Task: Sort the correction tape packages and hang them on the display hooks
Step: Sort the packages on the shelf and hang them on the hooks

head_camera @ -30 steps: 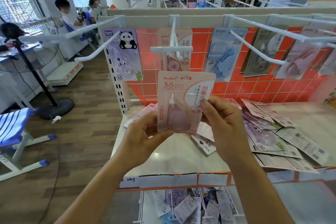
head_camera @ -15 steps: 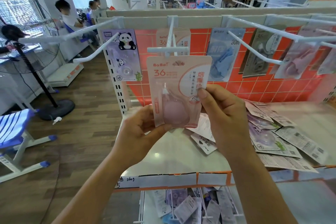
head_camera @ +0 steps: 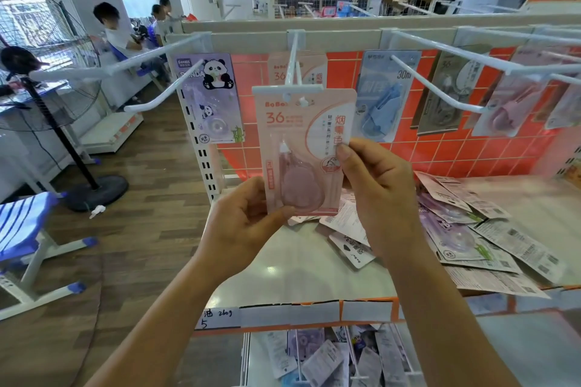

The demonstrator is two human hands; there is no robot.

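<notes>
Both hands hold one pink correction tape package (head_camera: 301,141) upright in front of the rack. My left hand (head_camera: 242,223) pinches its lower left corner and my right hand (head_camera: 377,195) grips its right edge. Its top hole sits at the tip of the middle white hook (head_camera: 294,72), just under that hook's label bar. A matching pink package (head_camera: 311,69) hangs at the back of the same hook. A purple panda package (head_camera: 209,100) hangs to the left, a blue one (head_camera: 382,97) to the right. Several loose packages (head_camera: 471,229) lie on the white shelf (head_camera: 298,270).
More white hooks (head_camera: 440,84) jut out toward me on the right, bearing grey and pink packages. A lower bin (head_camera: 330,355) holds more packages. A standing fan (head_camera: 47,78) and a blue stool (head_camera: 22,223) are on the wooden floor at left. Several people sit in the background.
Both hands have raised the pink package from chest height up to the tip of the middle hook, so its top hole now meets the hook's end.
</notes>
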